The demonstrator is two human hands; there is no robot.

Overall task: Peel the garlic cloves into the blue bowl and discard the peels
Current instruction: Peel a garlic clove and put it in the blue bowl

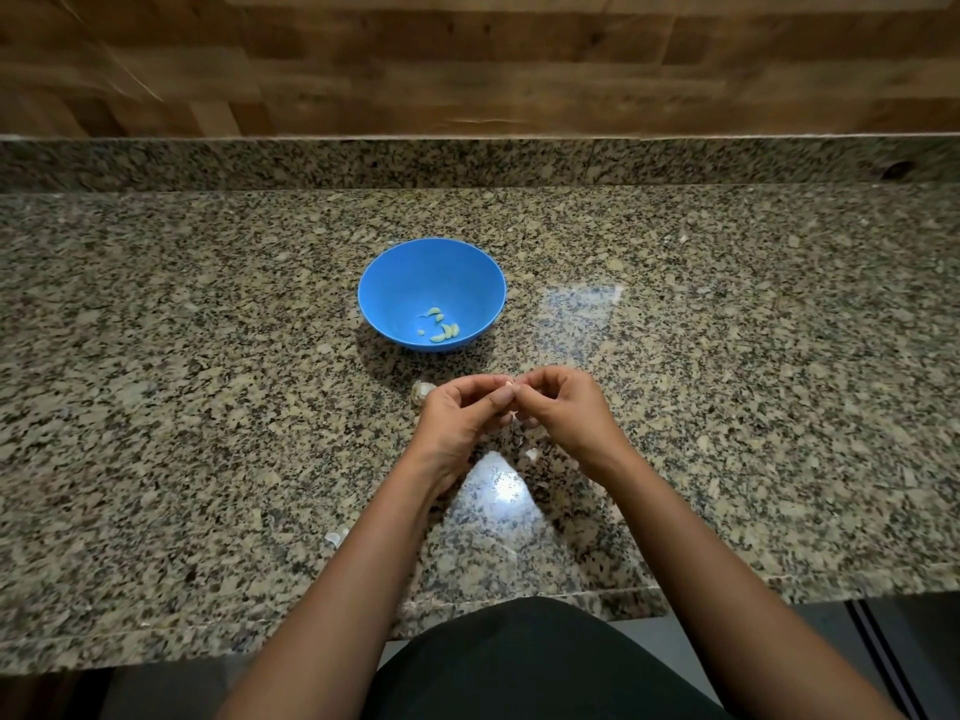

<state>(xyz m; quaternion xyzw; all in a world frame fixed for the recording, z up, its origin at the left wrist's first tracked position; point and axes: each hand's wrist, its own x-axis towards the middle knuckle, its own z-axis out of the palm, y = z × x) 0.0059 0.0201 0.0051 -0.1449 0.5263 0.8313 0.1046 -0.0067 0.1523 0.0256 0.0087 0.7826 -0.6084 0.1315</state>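
left hand [462, 413] and right hand [558, 407]: fingers curled, pinching one garlic clove [508, 391] together, just in front of blue bowl [431, 294] | bowl on counter [208, 356], holds peeled cloves [441, 327] | peels [422, 391] beside bowl's near side

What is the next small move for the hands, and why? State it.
Probably finish stripping the skin. Both hands, left and right, pinch one clove near the bowl, and skin still seems to cling to it. Then drop it in with the peeled cloves.
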